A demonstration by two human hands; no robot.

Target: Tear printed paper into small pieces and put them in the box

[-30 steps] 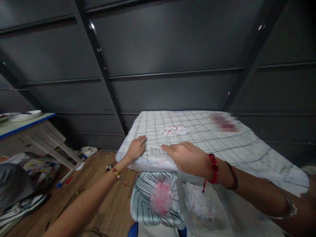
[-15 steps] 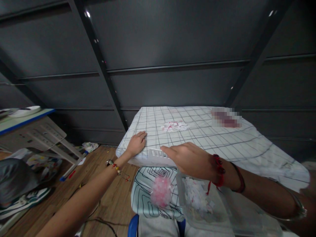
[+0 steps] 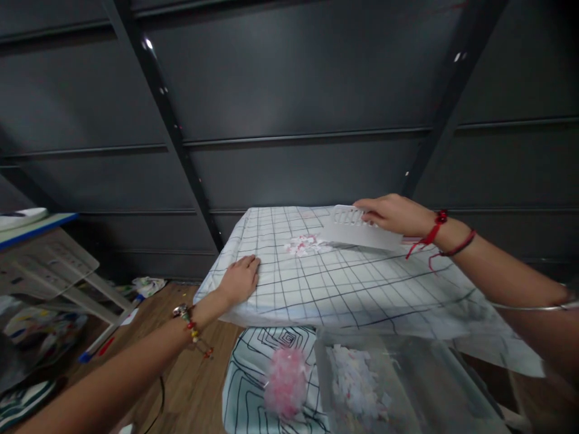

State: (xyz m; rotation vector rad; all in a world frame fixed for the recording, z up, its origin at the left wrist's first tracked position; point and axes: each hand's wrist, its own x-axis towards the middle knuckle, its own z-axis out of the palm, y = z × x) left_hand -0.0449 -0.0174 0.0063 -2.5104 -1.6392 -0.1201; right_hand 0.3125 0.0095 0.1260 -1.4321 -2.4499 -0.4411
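My right hand (image 3: 391, 214) grips the slotted top edge of a white flat panel (image 3: 357, 234), held tilted just over the far part of the table. A small heap of white and pink paper scraps (image 3: 302, 245) lies on the grid-patterned tablecloth (image 3: 275, 289), just left of the panel. My left hand (image 3: 239, 280) rests on the cloth near its left edge, palm down with nothing in it. Below the table's front edge, a clear plastic box (image 3: 322, 374) holds many white scraps (image 3: 355, 377).
A pink, clear-wrapped bundle (image 3: 286, 383) sits on a patterned cushion (image 3: 244, 367) beside the box. At left stands another table with a blue edge (image 3: 38, 231). Dark wall panels (image 3: 294, 175) rise behind the covered table. A cable (image 3: 161, 398) lies on the wooden floor.
My right hand has carried the white panel from the front edge to the far right side of the scrap heap. My left hand stays on the cloth. The view has shifted slightly.
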